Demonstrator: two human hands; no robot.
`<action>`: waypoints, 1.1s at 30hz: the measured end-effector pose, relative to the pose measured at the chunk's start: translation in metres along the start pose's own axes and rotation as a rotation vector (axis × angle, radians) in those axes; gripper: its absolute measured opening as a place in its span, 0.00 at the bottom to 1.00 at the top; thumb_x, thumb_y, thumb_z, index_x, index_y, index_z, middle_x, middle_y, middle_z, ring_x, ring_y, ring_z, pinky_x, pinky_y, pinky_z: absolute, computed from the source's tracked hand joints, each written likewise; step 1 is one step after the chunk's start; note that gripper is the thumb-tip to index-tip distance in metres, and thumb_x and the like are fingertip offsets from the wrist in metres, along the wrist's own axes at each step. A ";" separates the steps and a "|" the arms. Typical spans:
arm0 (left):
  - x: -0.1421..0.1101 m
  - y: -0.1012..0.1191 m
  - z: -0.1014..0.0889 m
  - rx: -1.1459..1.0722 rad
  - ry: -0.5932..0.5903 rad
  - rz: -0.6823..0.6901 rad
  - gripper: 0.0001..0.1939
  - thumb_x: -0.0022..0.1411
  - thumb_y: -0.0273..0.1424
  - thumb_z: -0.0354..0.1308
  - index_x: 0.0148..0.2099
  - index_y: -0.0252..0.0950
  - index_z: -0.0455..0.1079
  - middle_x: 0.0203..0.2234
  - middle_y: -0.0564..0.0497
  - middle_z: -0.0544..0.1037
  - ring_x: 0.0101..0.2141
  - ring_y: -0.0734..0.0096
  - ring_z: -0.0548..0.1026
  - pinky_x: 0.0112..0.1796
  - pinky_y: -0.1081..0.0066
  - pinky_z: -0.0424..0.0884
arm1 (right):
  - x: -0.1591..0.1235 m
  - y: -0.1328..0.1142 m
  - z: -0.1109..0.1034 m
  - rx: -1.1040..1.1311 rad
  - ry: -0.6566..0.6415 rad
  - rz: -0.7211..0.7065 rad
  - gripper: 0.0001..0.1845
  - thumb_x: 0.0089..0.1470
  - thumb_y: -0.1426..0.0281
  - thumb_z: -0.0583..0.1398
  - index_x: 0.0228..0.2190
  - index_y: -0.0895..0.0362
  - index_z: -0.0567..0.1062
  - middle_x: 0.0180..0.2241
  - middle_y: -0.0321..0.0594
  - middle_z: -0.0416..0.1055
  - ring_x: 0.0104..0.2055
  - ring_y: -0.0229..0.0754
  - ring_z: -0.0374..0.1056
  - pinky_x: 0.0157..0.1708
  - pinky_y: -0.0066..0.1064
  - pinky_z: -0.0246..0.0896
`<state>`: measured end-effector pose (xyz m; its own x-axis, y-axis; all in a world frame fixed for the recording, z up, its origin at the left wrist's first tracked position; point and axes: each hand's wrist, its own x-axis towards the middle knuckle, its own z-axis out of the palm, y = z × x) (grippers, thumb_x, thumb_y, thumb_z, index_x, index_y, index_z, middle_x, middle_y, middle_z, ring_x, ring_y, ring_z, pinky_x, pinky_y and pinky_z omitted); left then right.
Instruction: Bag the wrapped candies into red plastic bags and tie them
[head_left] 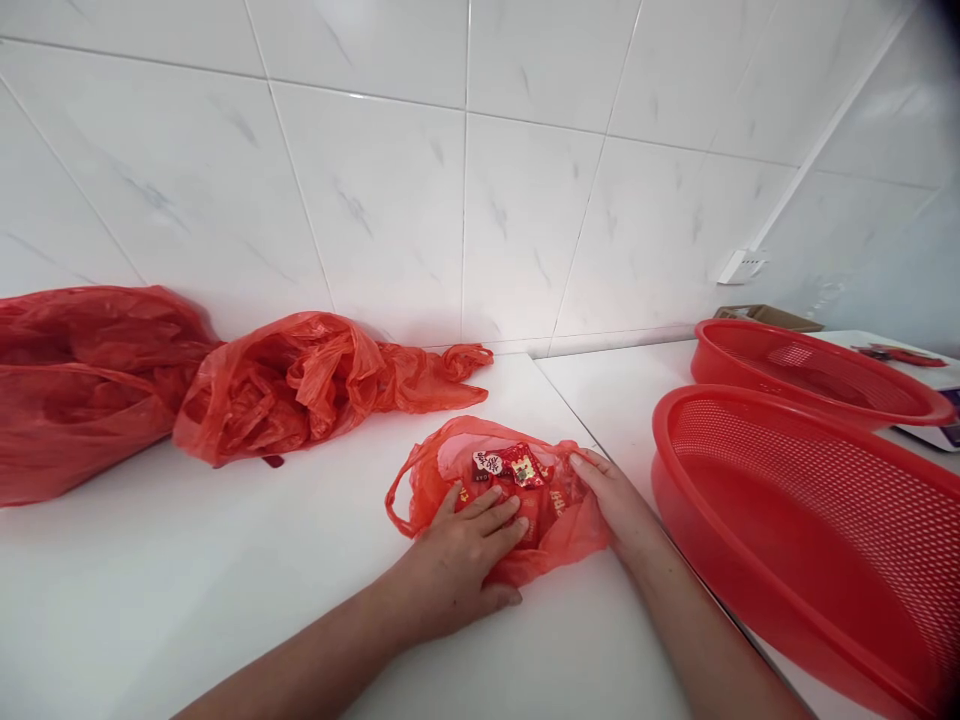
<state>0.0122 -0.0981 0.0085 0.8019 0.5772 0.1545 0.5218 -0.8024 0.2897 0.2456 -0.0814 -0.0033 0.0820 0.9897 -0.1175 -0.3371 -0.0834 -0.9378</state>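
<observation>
A red plastic bag [544,565] lies on the white tabletop, its mouth gaping upward. Inside it are several small wrapped packets [525,466], mostly red with printed labels. My left hand [469,560] rests over the front of the bag, fingers spread flat on the packets and the plastic. At the bag's right side, my right hand [611,495] has the gathered plastic edge between thumb and fingers; part of that grip is hidden. The bag's handle loop [397,500] hangs out to the left, untouched.
Two crumpled red plastic bags [82,390] [300,390] lie along the tiled wall at left. At right stand two red perforated baskets [720,540] [795,385]. Behind them are a cardboard box [772,318] and a wall socket [744,267]. A seam runs between the tabletops.
</observation>
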 end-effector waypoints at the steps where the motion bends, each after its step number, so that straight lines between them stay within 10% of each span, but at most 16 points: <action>1: -0.001 -0.002 0.001 -0.002 0.011 0.017 0.33 0.58 0.45 0.56 0.63 0.42 0.54 0.61 0.47 0.60 0.60 0.49 0.56 0.57 0.40 0.47 | 0.000 -0.001 0.000 -0.003 0.003 -0.006 0.19 0.44 0.57 0.65 0.37 0.52 0.74 0.35 0.39 0.77 0.34 0.45 0.72 0.36 0.35 0.65; 13: -0.005 0.007 -0.002 0.104 0.256 0.255 0.12 0.64 0.30 0.49 0.48 0.37 0.68 0.42 0.46 0.77 0.45 0.63 0.72 0.56 0.52 0.54 | -0.001 -0.007 -0.011 0.051 -0.015 -0.012 0.18 0.46 0.58 0.64 0.38 0.51 0.74 0.36 0.37 0.76 0.36 0.42 0.70 0.37 0.33 0.63; 20: -0.002 0.011 -0.001 0.154 0.187 0.340 0.13 0.65 0.23 0.44 0.39 0.34 0.70 0.25 0.50 0.74 0.27 0.70 0.71 0.31 0.69 0.67 | -0.002 -0.009 -0.008 0.046 -0.030 0.011 0.17 0.47 0.57 0.63 0.39 0.51 0.74 0.37 0.38 0.75 0.38 0.43 0.70 0.38 0.33 0.64; 26: -0.003 0.005 -0.001 0.120 0.308 0.219 0.23 0.62 0.41 0.52 0.54 0.33 0.65 0.49 0.38 0.72 0.49 0.54 0.70 0.47 0.55 0.67 | -0.003 -0.009 -0.008 -0.008 -0.015 0.005 0.23 0.45 0.54 0.63 0.41 0.52 0.74 0.42 0.42 0.75 0.42 0.47 0.70 0.39 0.36 0.65; 33: -0.005 -0.007 0.010 0.090 0.074 0.012 0.36 0.58 0.54 0.48 0.64 0.43 0.54 0.60 0.41 0.61 0.58 0.43 0.59 0.55 0.39 0.51 | -0.003 -0.008 -0.007 0.013 -0.022 0.011 0.20 0.46 0.55 0.63 0.40 0.52 0.74 0.40 0.40 0.75 0.41 0.46 0.70 0.39 0.34 0.64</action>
<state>0.0074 -0.0971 -0.0034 0.7863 0.5744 0.2274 0.5388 -0.8177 0.2024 0.2549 -0.0840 0.0024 0.0577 0.9910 -0.1204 -0.3497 -0.0929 -0.9322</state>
